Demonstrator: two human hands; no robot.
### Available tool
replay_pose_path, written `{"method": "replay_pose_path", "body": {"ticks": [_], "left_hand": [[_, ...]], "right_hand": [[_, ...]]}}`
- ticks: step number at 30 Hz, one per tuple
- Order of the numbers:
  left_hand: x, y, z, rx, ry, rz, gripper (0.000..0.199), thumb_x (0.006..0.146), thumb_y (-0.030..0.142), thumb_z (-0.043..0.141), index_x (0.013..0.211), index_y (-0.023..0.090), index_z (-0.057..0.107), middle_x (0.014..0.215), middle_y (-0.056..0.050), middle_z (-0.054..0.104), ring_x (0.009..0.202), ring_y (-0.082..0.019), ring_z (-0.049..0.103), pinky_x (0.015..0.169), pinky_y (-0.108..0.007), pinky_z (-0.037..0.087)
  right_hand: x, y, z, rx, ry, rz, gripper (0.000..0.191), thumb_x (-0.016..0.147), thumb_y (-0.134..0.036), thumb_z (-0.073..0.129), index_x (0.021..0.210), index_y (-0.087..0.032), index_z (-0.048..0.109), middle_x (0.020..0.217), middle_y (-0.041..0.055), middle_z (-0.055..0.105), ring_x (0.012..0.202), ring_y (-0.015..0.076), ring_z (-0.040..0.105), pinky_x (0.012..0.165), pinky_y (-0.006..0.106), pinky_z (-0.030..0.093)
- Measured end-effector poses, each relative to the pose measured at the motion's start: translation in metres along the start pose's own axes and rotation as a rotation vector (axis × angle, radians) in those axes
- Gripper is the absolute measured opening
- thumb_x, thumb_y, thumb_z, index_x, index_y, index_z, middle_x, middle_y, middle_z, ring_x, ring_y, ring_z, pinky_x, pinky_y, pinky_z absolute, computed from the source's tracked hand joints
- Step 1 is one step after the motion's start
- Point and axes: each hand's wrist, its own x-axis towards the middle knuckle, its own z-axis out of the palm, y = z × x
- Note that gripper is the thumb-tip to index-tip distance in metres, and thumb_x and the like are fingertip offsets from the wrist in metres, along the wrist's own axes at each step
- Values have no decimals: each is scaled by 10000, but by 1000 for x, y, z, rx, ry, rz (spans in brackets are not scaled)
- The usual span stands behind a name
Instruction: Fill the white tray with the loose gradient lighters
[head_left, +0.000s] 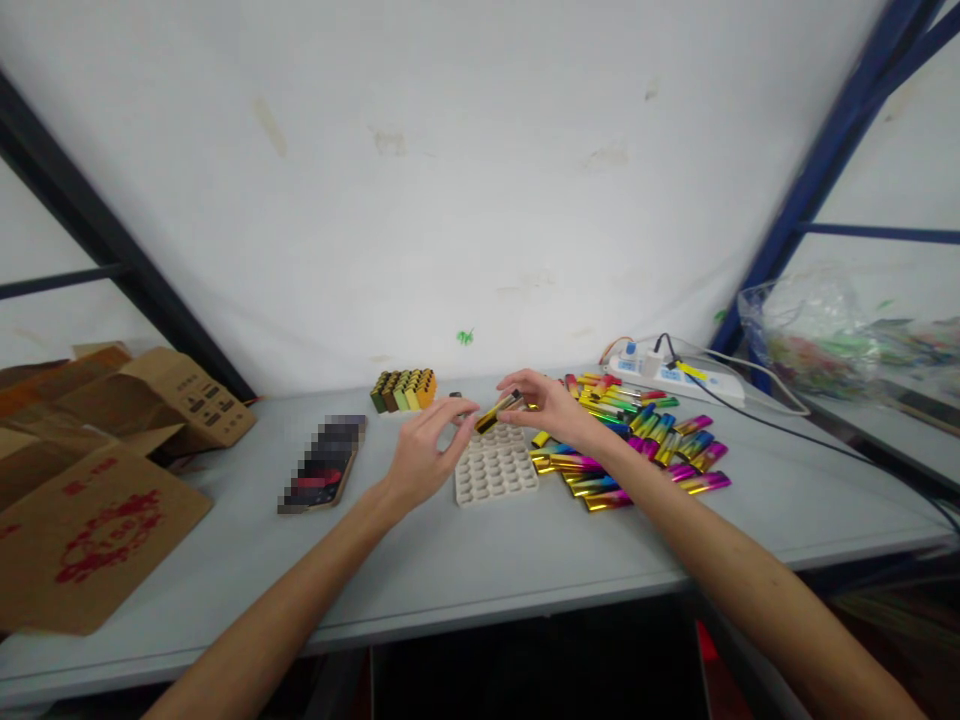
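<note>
Over the white tray [496, 477] with rows of round pockets, my right hand [551, 408] pinches a slim gold-and-black lighter [497, 412], tilted with its dark end up to the right. My left hand [427, 448] is at the lighter's lower left end, thumb and fingers closed together; what lies between them is too small to make out. To the right, beneath my right forearm, spreads a loose pile of shiny multicoloured lighters [600, 480]. A tight block of upright lighters [403, 391] with dark tops stands behind my left hand.
A phone [324, 465], partly pixelated, lies left of the tray. Opened cardboard boxes [105, 520] cover the table's left end. At the back right sit a white power strip [675, 377] with cables and a clear plastic bag [817, 330]. Blue metal posts [810, 170] flank the wall.
</note>
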Motion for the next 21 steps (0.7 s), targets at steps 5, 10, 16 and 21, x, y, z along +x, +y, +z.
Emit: {"method": "replay_pose_path", "body": {"ticks": [5,10,16,21], "left_hand": [[-3,-3,10,-439,-183,-310,317,987,485,586,1063,194,687,948,-58,744,750,-196,735,708,-303,606],[-1,-6,18,-841,-253,-512,480,910,635,641,940,156,645,806,-48,693,688,-207,712,675,-350,622],[-1,1,26,-1124,-300,-672,584,879,744,591,902,160,609,748,-35,617,679,-205,647,557,-303,549],[-1,2,26,-1188,-355,-752,530,939,684,522,768,182,525,642,12,496,532,-124,452,450,-210,366]], "right_hand": [[-2,3,17,150,20,41,437,748,-358,865,1084,-221,621,939,6,693,885,159,660,779,285,530],[-1,6,24,98,77,20,401,736,-395,873,1012,-202,656,804,-23,636,726,128,609,656,253,508],[-5,1,32,-118,76,-110,347,795,-461,825,1005,-210,710,1124,61,623,807,125,591,666,253,521],[-6,-1,34,-177,45,-129,336,822,-464,806,1028,-216,709,1119,60,612,785,119,598,672,257,527]]}}
